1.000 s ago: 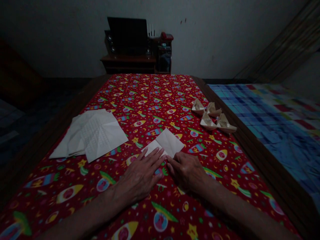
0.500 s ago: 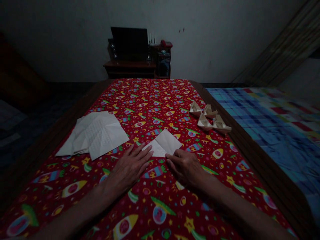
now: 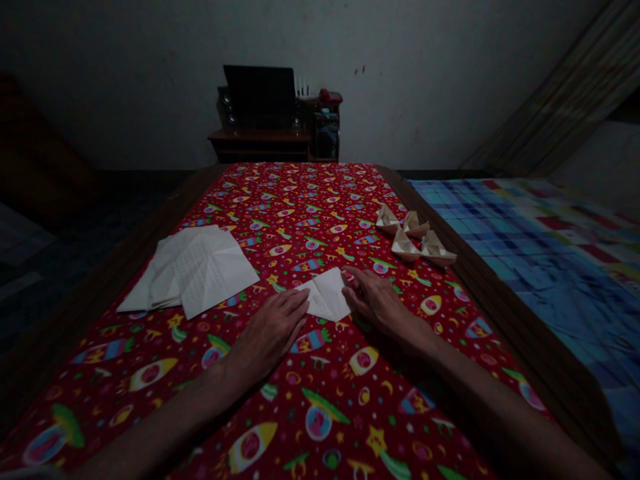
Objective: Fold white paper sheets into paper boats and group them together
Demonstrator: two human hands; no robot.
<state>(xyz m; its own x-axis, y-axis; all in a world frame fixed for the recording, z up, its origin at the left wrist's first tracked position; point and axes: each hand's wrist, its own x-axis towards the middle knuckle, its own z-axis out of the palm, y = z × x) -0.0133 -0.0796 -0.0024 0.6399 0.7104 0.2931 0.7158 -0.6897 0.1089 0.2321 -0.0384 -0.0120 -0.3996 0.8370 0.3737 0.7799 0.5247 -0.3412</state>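
Note:
A small sheet of folded white paper (image 3: 327, 297) lies on the red patterned tablecloth in front of me, with creases across it. My left hand (image 3: 275, 323) rests palm down at its left corner, fingers stretched out and covering that corner. At the paper's right edge, my right hand (image 3: 377, 300) has its thumb and bent fingers closed on the border; the exact grip is partly hidden. Several folded paper boats (image 3: 406, 245) stand grouped beyond my right hand. Farther left lies a pile of creased white paper sheets (image 3: 215, 270), the top one bearing faint writing.
The long table wears a red tablecloth (image 3: 310, 440) printed with rockets, bordered by dark wood edges (image 3: 530, 333). A plaid-covered bed (image 3: 480, 233) lies along the right. At the far end, a black monitor (image 3: 261, 97) stands on a wooden desk (image 3: 260, 139).
My right hand has moved up along the paper's right side, and the right part of the sheet now looks narrower, folded over. My left hand stays at the left corner. The camera view has tilted up slightly.

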